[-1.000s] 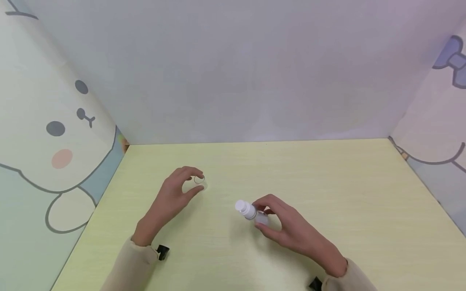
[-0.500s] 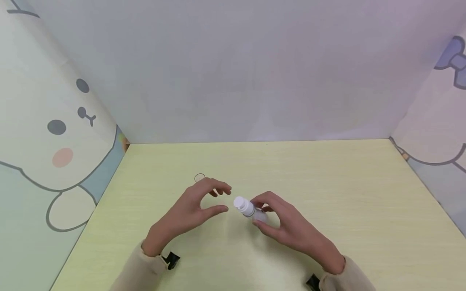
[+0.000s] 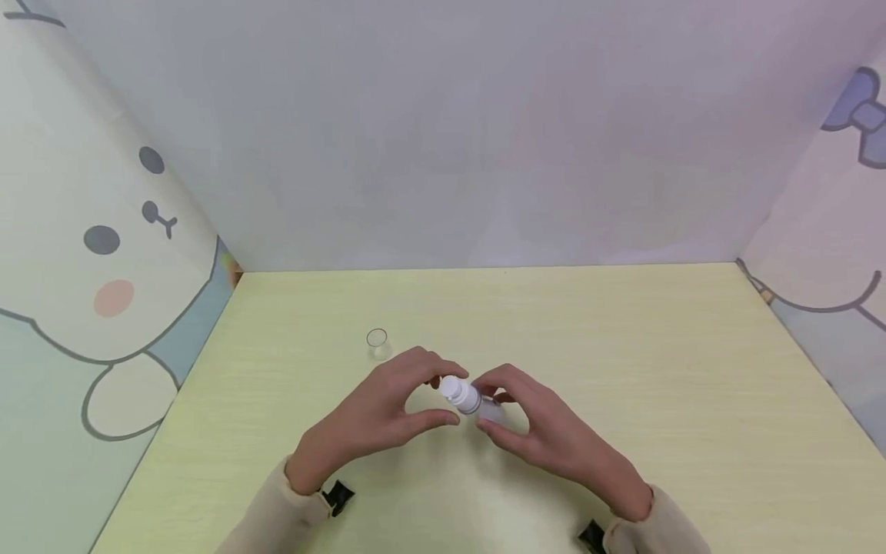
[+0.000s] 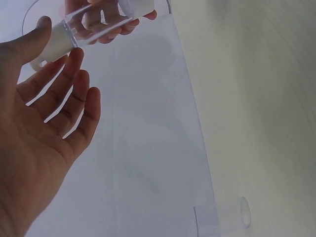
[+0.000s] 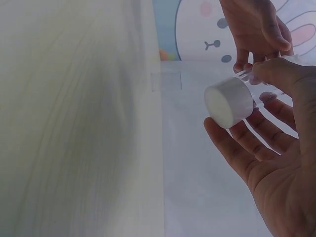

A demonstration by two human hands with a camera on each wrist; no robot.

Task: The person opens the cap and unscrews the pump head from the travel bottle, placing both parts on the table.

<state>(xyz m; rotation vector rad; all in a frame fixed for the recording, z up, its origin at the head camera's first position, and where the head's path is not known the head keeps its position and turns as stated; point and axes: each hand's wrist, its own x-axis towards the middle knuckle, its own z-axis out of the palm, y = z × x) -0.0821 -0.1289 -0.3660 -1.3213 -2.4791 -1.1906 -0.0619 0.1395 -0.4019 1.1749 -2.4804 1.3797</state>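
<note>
My right hand (image 3: 547, 431) grips a small clear pump bottle (image 3: 477, 404) just above the table, tilted with its white pump head (image 3: 453, 388) pointing up and left. In the right wrist view the bottle's white base (image 5: 228, 101) faces the camera between the right hand's fingers (image 5: 256, 143). My left hand (image 3: 394, 404) is beside the bottle, thumb and forefinger loosely curved on either side of the pump head. In the left wrist view its fingers (image 4: 69, 98) are spread under the bottle (image 4: 94, 22). A clear cap (image 3: 377, 344) stands alone on the table behind the left hand.
The pale yellow-green table (image 3: 657, 369) is walled on three sides: a plain back panel (image 3: 484, 154) and side panels with cartoon bear prints (image 3: 104, 254). The clear cap also shows low in the left wrist view (image 4: 222, 217).
My left hand let go of the clear cap, which stays upright on the table, and moved right to the bottle's pump head. The right hand and bottle barely moved.
</note>
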